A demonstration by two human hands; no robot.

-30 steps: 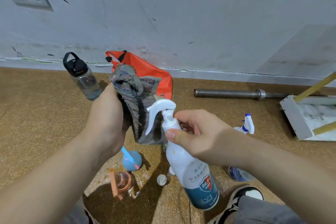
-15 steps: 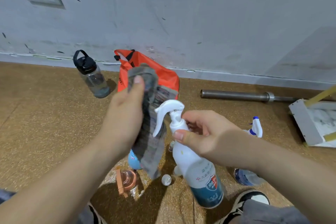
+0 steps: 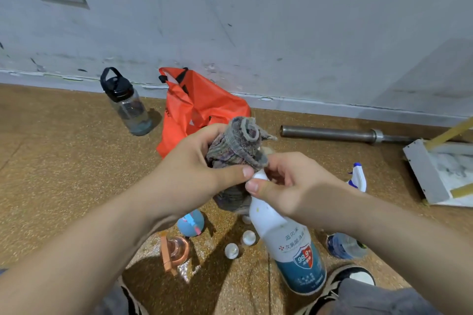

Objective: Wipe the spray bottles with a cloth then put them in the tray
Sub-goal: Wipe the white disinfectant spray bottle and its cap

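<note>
My right hand (image 3: pixel 286 184) grips the neck of a white spray bottle (image 3: pixel 289 243) with a blue label, held tilted above the floor. My left hand (image 3: pixel 194 171) is shut on a grey striped cloth (image 3: pixel 238 151), which is bunched over the bottle's trigger head and hides it. A second, clear spray bottle (image 3: pixel 345 245) with a blue and white trigger lies on the floor behind my right forearm. The white tray (image 3: pixel 425 174) sits on the floor at the right edge, partly cut off.
An orange bag (image 3: pixel 199 107) and a clear water bottle with a black cap (image 3: pixel 128 105) stand by the wall. A metal bar (image 3: pixel 340 134) lies along the skirting. A blue ball-shaped bottle (image 3: pixel 190 222), a pink bottle (image 3: pixel 176 250) and small white caps (image 3: pixel 240 243) lie below my hands.
My left hand has brought the cloth right and up over the bottle's trigger head, which showed bare before. My right hand keeps its hold on the neck.
</note>
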